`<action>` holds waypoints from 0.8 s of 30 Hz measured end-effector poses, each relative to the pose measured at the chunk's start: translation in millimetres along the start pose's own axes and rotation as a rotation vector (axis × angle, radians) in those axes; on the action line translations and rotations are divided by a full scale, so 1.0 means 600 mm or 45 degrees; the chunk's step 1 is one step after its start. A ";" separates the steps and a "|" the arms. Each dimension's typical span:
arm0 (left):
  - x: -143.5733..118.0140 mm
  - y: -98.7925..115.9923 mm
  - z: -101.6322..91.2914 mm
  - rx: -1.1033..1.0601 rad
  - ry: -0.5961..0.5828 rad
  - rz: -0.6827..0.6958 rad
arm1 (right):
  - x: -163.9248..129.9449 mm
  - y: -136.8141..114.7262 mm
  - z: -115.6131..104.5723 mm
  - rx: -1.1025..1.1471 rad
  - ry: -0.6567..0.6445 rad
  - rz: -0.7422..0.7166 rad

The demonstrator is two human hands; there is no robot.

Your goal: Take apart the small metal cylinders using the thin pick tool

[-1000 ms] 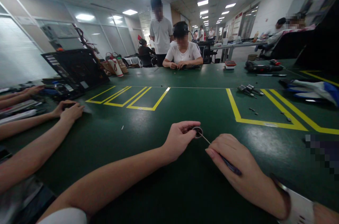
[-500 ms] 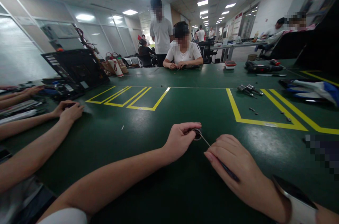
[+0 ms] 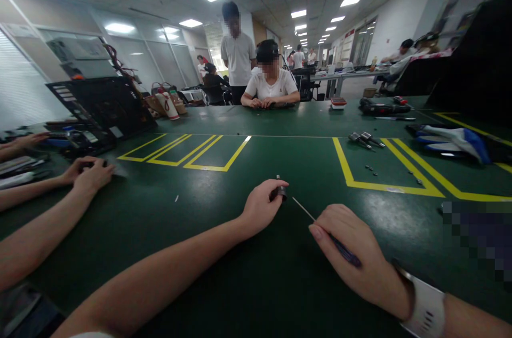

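Note:
My left hand (image 3: 262, 203) is closed around a small round dark metal part (image 3: 282, 192), with a short bright stub sticking up above the fingers. The fingers cover much of this part. In my right hand (image 3: 346, 242) is a thin screwdriver (image 3: 304, 209), its dark handle lying along the palm. The screwdriver's tip points up and left toward the metal part, with a small gap between them. Both hands are over the green table (image 3: 224, 290).
Yellow tape (image 3: 394, 190) marks areas holding metal parts with shafts (image 3: 366, 139) and several tiny pieces (image 3: 371, 169). Gloves (image 3: 454, 141), a power drill (image 3: 384, 106) and a red-topped box (image 3: 338, 103) lie farther off. A co-worker's hands (image 3: 94, 171) are at left; another person (image 3: 272, 85) sits opposite.
The screwdriver tip has come away from the metal part, which my left hand has turned so its ring opening no longer faces me. The whole view has shifted slightly.

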State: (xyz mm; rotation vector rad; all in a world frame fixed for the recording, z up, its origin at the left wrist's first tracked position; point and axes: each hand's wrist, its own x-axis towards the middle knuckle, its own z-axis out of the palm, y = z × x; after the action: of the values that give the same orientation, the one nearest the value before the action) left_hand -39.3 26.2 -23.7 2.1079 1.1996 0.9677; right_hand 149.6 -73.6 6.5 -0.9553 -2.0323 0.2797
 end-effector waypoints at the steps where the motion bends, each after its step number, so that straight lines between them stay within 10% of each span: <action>1: 0.002 -0.002 0.000 0.063 -0.013 0.016 | 0.001 0.003 0.001 -0.005 0.016 0.040; 13: 0.016 0.025 0.005 0.397 -0.474 0.229 | 0.017 0.042 0.011 0.078 0.206 0.473; 24: 0.113 0.039 0.086 0.425 -0.479 0.304 | 0.029 0.074 0.011 0.276 0.359 0.657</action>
State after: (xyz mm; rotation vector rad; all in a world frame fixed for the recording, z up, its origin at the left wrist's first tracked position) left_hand 36.9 69.8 -15.9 2.5968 0.9833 0.4476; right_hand 161.8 -29.7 -9.7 -1.2887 -1.4454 0.5926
